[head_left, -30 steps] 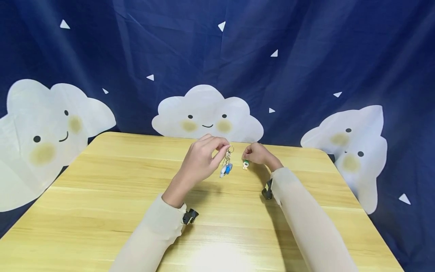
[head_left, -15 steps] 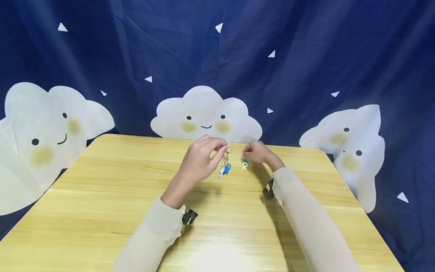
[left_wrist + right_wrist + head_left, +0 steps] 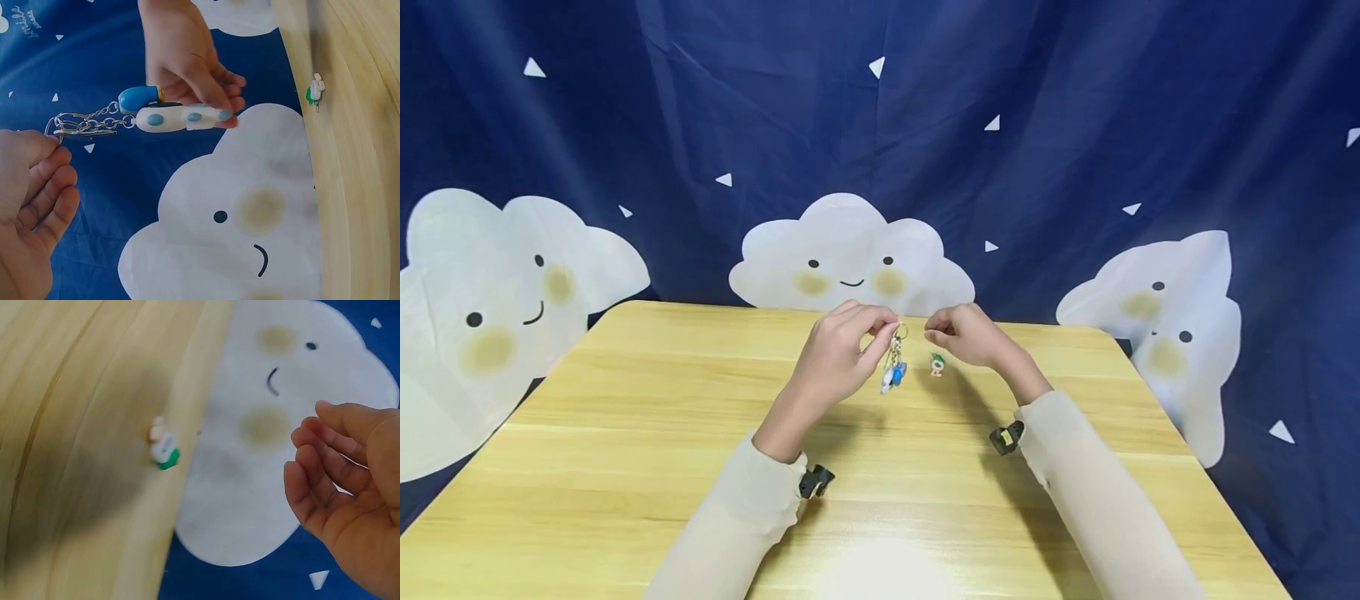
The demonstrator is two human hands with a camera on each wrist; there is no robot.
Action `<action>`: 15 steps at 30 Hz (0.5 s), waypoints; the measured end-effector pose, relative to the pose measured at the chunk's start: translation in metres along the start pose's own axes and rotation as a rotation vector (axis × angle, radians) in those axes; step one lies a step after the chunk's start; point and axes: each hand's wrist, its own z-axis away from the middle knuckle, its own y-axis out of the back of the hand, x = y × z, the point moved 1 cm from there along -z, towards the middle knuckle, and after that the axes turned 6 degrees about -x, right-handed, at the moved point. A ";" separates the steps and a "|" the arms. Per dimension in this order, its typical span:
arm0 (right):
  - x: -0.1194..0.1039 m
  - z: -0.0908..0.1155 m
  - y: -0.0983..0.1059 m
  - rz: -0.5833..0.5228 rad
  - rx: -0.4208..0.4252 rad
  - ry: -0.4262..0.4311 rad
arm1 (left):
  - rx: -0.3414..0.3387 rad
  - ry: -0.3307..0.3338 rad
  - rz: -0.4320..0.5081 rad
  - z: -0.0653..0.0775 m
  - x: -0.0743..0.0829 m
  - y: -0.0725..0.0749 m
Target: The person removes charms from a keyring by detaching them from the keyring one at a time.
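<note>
My left hand (image 3: pixel 838 350) pinches the metal ring of a bunch of keychains (image 3: pixel 893 373) and holds it up above the table. In the left wrist view a blue charm (image 3: pixel 139 99) and a white charm with pale blue spots (image 3: pixel 181 119) hang from it on short chains. A small green-and-white figure charm (image 3: pixel 937 365) lies on the table below my right hand (image 3: pixel 970 333). Loosely bent and holding nothing, the right hand's fingers (image 3: pixel 306 481) are apart from that figure in the right wrist view.
The wooden table (image 3: pixel 662 467) ends at a rounded far edge just past both hands. Behind it hangs a dark blue curtain (image 3: pixel 1045 167) printed with smiling white clouds (image 3: pixel 850 250) and small white triangles.
My right hand has let go of the green-and-white figure charm, now on the table, and has lifted away from it. The left hand still holds the keychains in nearly the same place.
</note>
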 end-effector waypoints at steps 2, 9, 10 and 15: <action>-0.007 0.006 0.001 0.006 0.022 0.027 | -0.002 0.002 0.004 0.000 0.000 -0.001; -0.041 0.026 0.007 -0.015 0.102 0.142 | -0.003 0.002 0.007 0.001 -0.001 -0.002; -0.045 0.029 0.007 -0.014 0.110 0.165 | -0.001 0.000 0.008 0.001 -0.001 -0.002; -0.062 0.040 0.008 0.008 0.151 0.232 | 0.004 -0.004 0.020 0.000 0.000 -0.002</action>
